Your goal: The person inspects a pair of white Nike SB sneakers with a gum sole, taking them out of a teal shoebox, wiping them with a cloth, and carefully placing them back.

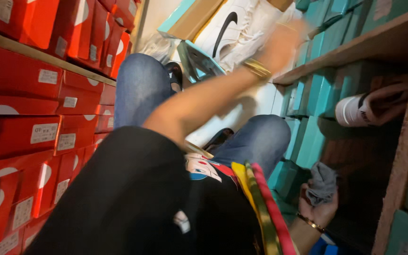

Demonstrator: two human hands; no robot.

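My left hand point(283, 43), with a gold bracelet at the wrist, reaches up across my knees to a white sneaker point(242, 28) with a black curved mark. The sneaker lies by an open teal shoe box point(187, 19). Motion blur hides whether this hand's fingers grip the sneaker. My right hand point(318, 208), also wearing a bracelet, is low at the right beside my leg. It is closed around a crumpled grey cloth point(322, 184).
Red shoe boxes point(20, 132) fill the shelves on the left. Teal boxes point(317, 92) are stacked on wooden shelves point(364, 45) on the right, where another white shoe point(355, 111) lies. A teal lid point(197, 61) stands between my jeans-clad knees.
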